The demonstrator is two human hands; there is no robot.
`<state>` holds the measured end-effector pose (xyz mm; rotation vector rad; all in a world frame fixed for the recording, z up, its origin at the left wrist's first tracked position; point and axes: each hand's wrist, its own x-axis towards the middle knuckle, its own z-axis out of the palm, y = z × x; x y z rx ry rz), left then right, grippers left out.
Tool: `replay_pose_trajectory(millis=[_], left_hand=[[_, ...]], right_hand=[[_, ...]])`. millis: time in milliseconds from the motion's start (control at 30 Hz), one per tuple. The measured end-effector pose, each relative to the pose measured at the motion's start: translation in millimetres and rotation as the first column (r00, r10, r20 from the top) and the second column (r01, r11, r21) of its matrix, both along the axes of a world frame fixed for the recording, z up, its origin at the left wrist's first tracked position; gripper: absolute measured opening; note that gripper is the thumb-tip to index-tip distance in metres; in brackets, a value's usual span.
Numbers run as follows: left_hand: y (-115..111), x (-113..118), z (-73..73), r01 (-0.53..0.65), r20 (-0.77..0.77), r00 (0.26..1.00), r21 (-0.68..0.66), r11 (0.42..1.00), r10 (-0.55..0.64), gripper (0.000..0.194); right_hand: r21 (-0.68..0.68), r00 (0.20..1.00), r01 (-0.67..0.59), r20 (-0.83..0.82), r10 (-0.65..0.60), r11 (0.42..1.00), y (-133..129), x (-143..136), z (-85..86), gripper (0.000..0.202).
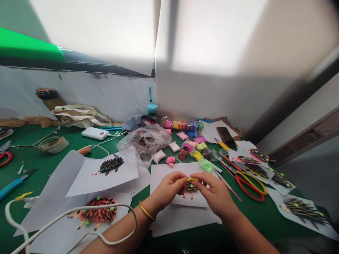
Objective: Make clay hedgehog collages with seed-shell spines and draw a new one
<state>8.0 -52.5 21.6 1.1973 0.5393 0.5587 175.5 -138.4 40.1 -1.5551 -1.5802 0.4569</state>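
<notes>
Between two hands [172,188] [215,193], one yellow strip [194,179]

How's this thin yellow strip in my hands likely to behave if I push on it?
The yellow strip looks thin, so it's probably light and would bend easily rather than stay stiff. Its colour resembles the yellow lump farther back, so it may be soft clay that dents when pressed.

A white power bank [95,133] lies well left of a dark phone [226,137].

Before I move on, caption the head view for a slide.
Left hand and right hand pinch a yellow strip over a seed-covered picture.
</notes>
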Motion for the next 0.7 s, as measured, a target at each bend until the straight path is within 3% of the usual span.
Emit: replay_pose_trajectory(millis=[133,267,367,467,567,700], left_hand=[[-2.3,-0.2,0.9,0.034,-0.003,0.999,-0.007,0.999,-0.034,0.034],[-2.2,4.1,-1.8,-0.017,-0.054,0.998,-0.006,1.0,0.016,0.032],[-0.7,6.1,-3.8,-0.038,-0.052,0.998,-0.07,0.997,0.035,0.032],[-0.3,5.1,-3.2,-0.049,0.045,0.997,-0.17,0.984,0.057,0.031],[-3.3,4.9,0.9,-0.078,0.179,0.972,-0.355,0.932,0.15,0.034],[-11.8,9.4,8.8,-0.112,0.232,0.922,-0.608,0.786,0.31,0.022]], right_hand=[[0.006,1.0,0.01,0.019,-0.011,1.0,-2.1,-0.7,1.8,0.01],[-0.001,0.999,0.042,-0.029,-0.042,0.999,-5.6,-0.3,1.9,0.011],[0.045,0.99,0.087,-0.114,-0.082,0.995,-7.3,2.9,-0.2,0.015],[0.087,0.983,0.106,-0.158,-0.091,0.99,-7.9,3.3,0.1,0.019],[0.067,0.993,0.018,-0.118,-0.01,0.998,-8.1,-4.9,3.1,0.019],[0.107,0.974,-0.221,0.074,0.214,0.969,-5.5,-27.0,3.3,0.017]])
